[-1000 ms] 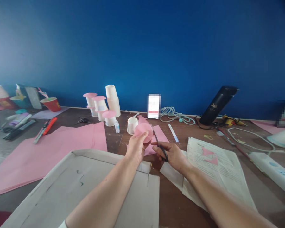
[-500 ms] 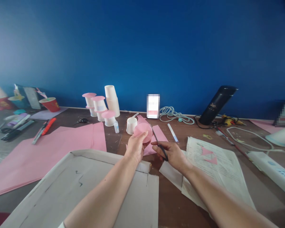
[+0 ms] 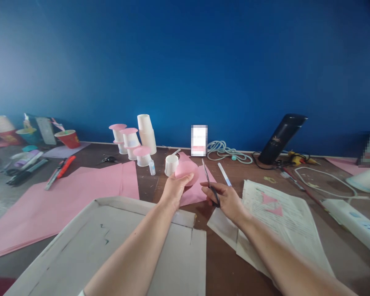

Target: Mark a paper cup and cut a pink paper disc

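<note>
My left hand (image 3: 174, 190) pinches a round pink paper disc (image 3: 185, 170), its thumb lying across the face. In my right hand (image 3: 223, 197) is a pair of scissors (image 3: 213, 191), blades pointing up and away, a little to the right of the disc and apart from it. Below and behind the disc lies a pink paper sheet (image 3: 195, 195). Just left of the disc stands a white paper cup (image 3: 172, 165). Further left are several paper cups topped with pink discs (image 3: 129, 142) and a small clear bottle (image 3: 152, 167).
A cardboard piece (image 3: 80, 246) fills the front left, with pink sheets (image 3: 89, 185) and a utility knife (image 3: 58, 172) beyond. To the right lie a marker (image 3: 224, 174), printed paper (image 3: 283, 230) and a power strip (image 3: 351, 220). A black flask (image 3: 282, 137) and phone (image 3: 199, 140) stand behind.
The scissors have moved right, away from the paper disc, along with my right hand. My left hand has shifted slightly and still holds the disc. The view has tilted a little.
</note>
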The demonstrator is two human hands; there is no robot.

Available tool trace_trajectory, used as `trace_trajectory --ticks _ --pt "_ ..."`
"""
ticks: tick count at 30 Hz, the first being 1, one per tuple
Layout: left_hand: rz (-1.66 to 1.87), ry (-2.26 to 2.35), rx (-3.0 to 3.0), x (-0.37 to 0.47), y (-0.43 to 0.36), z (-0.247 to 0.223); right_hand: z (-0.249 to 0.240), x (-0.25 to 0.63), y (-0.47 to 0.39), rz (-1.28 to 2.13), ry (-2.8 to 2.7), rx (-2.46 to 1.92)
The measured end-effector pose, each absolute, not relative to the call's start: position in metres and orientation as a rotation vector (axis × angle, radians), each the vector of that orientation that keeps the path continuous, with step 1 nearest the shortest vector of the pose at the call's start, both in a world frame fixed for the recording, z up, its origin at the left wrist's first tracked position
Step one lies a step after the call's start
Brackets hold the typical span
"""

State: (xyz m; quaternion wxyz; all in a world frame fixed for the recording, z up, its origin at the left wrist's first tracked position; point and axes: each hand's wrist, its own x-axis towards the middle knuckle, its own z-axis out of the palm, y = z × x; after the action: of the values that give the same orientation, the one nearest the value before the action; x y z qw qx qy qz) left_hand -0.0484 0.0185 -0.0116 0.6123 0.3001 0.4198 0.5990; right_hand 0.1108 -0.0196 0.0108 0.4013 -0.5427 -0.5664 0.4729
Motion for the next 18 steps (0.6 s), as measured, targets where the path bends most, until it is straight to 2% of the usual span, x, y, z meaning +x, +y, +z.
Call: trace_trajectory --ticks 8,18 --pt "1.377 0.869 0.672 -0.055 0.017 -0.001 0.008 0.112 -0.019 1.247 -1.384 -1.347" --pt "1.403 0.970 0.663 -0.052 0.017 -0.003 -0.006 0.114 -0.016 1.393 -1.399 -1.231"
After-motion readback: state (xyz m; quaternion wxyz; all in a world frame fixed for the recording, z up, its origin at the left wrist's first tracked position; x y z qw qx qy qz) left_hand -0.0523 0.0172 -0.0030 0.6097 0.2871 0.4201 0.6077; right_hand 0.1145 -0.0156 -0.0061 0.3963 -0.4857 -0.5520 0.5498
